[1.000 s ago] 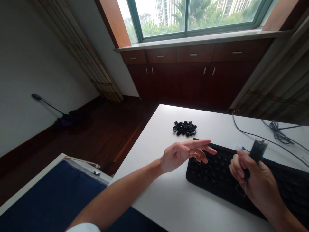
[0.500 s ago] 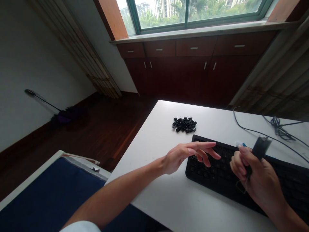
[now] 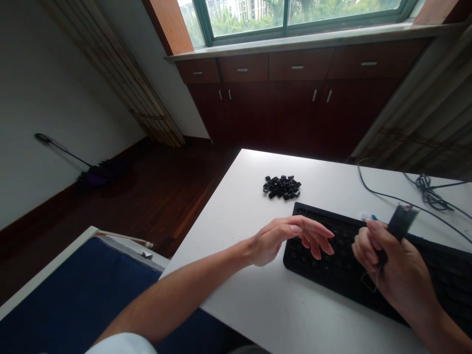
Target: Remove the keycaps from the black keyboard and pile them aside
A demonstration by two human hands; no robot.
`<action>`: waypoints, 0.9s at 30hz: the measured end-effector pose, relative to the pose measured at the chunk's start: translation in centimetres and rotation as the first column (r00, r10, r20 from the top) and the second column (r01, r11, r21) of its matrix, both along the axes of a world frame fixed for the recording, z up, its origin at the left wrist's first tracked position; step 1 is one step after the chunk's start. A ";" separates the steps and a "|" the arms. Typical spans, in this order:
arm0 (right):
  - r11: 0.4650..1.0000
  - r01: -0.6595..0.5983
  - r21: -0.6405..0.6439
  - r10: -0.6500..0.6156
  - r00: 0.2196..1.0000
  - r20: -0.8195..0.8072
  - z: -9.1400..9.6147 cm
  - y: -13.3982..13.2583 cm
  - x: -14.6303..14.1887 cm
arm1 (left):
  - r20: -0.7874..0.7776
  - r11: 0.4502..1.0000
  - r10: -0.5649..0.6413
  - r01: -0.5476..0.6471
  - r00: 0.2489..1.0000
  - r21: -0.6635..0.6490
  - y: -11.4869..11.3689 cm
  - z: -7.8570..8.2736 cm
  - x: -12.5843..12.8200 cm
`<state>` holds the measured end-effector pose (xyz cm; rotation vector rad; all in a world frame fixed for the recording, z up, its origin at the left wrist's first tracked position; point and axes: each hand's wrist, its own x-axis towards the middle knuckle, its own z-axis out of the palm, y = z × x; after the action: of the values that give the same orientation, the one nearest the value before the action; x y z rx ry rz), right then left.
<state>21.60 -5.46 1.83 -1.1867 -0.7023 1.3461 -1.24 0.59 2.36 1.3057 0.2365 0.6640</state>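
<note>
A black keyboard lies on the white table, many of its key positions bare of caps on the left part. My left hand hovers over its left end, fingers stretched out and holding nothing. In my right hand, closed over the keyboard's middle, is a dark-handled keycap puller. A thin wire loop sticks out below the fist, above the keys. Behind the keyboard's left end lies a pile of loose black keycaps.
A small white and blue object, partly hidden, lies behind the keyboard. Black cable runs across the table's right back. A blue-covered frame stands left of the table. A cabinet lines the window wall.
My left hand's fingers have drooped and drawn slightly closer together. The right hand still grips the keycap puller in nearly the same place. The view has shifted slightly.
</note>
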 end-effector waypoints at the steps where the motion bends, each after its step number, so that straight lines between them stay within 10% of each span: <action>1: 1.000 0.001 0.000 -0.001 1.000 -0.001 0.0 0.0 0.0 | 0.004 1.000 -0.002 0.002 1.000 -0.003 0.0 0.0 0.0; 27: 1.000 -0.005 0.021 0.005 1.000 0.007 0.2 -0.1 -0.1 | 0.007 0.992 0.020 -0.019 1.000 -0.125 0.3 -1.0 0.5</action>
<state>21.51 -5.52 2.08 -1.1741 -0.7229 1.3361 -0.69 0.88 1.37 1.1815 0.2798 0.6605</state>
